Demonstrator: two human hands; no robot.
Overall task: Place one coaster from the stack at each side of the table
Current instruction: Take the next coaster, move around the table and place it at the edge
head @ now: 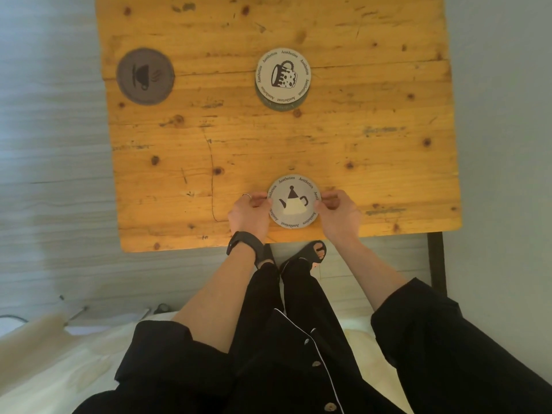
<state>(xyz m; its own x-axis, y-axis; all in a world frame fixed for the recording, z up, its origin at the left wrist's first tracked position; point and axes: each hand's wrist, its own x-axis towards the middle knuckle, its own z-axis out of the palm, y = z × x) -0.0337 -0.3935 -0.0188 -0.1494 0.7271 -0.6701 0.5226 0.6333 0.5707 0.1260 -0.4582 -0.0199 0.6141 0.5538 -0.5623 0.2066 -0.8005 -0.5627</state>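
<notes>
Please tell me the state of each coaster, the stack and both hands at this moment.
teapot coaster: flat at the near table edge, pinched by both hands
left hand: fingertips on its left rim
right hand: fingertips on its right rim
stack: mid-table, mug coaster on top
dark cup coaster: flat by the left edge, untouched

A home bedroom, it seems: worn pine table (388, 138) beside a bed with pale bedding (59, 354).

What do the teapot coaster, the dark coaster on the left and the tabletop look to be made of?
Teapot coaster: thin, matte, printed, likely card or ceramic; I can't tell which. Dark coaster: matte grey-brown with a cup motif, possibly felt or leather. Tabletop: knotty wood planks, orange-stained, scuffed.
</notes>
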